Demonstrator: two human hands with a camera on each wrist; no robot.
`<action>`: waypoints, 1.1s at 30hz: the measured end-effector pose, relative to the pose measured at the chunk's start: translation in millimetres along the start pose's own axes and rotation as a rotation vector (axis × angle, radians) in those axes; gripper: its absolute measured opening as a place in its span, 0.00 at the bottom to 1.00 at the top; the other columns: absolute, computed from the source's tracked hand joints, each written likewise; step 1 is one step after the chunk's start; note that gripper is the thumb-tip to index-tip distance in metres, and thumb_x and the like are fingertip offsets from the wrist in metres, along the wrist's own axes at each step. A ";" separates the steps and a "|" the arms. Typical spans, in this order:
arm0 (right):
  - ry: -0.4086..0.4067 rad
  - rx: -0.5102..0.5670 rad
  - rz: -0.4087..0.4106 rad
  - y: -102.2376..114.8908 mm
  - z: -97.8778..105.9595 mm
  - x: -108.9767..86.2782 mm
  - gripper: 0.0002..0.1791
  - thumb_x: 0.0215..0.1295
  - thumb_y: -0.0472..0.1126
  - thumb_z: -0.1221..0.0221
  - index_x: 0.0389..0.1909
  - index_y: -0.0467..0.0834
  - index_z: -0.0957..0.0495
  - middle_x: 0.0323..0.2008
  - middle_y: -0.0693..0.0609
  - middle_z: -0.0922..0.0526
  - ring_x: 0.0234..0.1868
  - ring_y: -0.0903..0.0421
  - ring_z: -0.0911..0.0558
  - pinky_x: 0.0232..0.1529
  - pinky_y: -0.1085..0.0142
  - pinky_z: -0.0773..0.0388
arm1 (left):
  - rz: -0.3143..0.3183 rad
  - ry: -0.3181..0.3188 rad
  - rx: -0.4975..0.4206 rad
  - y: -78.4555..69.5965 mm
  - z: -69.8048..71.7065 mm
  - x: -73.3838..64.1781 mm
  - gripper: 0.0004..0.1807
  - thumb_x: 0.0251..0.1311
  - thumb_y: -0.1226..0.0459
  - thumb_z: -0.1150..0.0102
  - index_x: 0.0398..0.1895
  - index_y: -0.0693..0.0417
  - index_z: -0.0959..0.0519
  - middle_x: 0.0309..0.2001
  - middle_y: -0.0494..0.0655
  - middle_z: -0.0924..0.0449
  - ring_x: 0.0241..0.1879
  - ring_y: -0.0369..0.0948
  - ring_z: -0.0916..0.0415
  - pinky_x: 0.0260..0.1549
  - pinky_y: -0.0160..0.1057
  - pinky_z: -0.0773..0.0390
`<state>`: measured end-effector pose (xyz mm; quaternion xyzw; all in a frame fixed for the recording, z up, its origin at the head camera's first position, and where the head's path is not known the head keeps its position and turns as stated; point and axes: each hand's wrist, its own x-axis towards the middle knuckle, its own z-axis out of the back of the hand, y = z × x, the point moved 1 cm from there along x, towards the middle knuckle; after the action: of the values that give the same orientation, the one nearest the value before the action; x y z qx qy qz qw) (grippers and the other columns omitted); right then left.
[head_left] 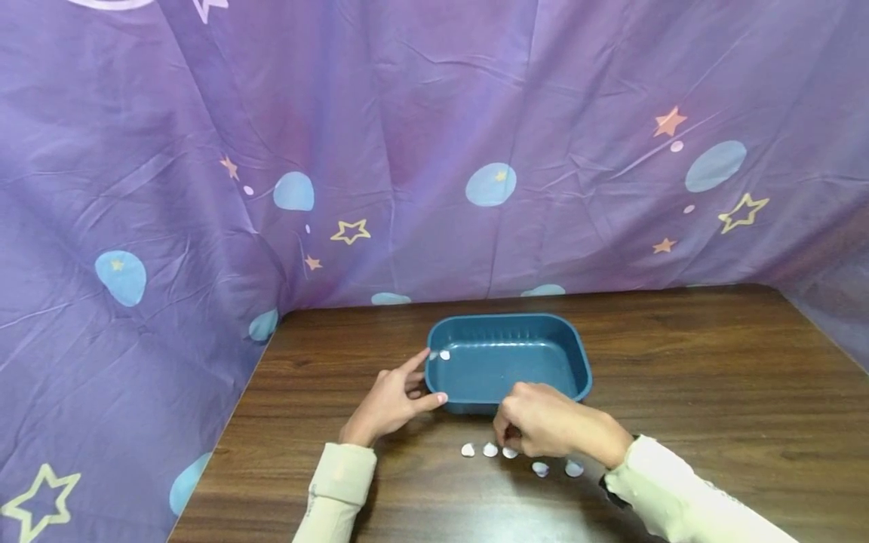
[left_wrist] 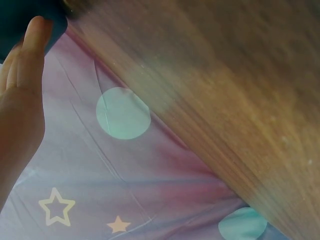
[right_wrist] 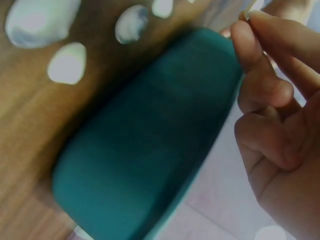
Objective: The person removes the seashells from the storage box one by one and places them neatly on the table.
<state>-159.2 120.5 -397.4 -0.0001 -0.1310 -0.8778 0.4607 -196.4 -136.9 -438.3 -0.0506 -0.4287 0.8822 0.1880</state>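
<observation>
A blue-green plastic basin (head_left: 509, 369) stands on the table. My left hand (head_left: 394, 400) is at its left corner, index finger straight against the left rim and thumb (head_left: 437, 399) on the front rim. In the left wrist view, that hand (left_wrist: 22, 85) reaches to the basin wall. My right hand (head_left: 546, 422) is low in front of the basin; the right wrist view shows its thumb and finger pinching a small white seashell (right_wrist: 254, 7). Several white seashells (head_left: 490, 449) lie scattered by this hand. One white shell (head_left: 444, 354) is inside the basin at the left.
The brown wood-grain table (head_left: 706, 392) extends to both sides of the basin. A purple curtain (head_left: 421, 151) printed with stars and blobs hangs behind it and along the left edge.
</observation>
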 end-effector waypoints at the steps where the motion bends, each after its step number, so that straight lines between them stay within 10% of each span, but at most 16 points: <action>1: -0.001 -0.009 0.003 0.4 -2.3 -0.7 0.14 0.44 0.32 0.32 0.17 0.58 0.16 0.18 0.70 0.19 0.21 0.73 0.28 0.21 0.77 0.26 | -0.001 -0.001 -0.004 -0.2 -0.1 0.0 0.48 0.59 0.50 0.30 0.77 0.59 0.41 0.59 0.67 0.20 0.53 0.53 0.15 0.55 0.45 0.13; 33: -0.001 -0.021 -0.067 -6.8 -9.0 -6.7 0.13 0.42 0.33 0.30 0.18 0.58 0.14 0.20 0.68 0.16 0.23 0.69 0.23 0.22 0.74 0.22 | 0.025 -0.002 -0.032 -0.4 -1.0 0.7 0.48 0.58 0.52 0.29 0.77 0.58 0.41 0.60 0.66 0.21 0.53 0.54 0.15 0.56 0.47 0.14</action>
<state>-159.7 127.5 -408.5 -0.0010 -0.1218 -0.8941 0.4310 -196.7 -135.6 -438.5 -0.0582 -0.4421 0.8777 0.1757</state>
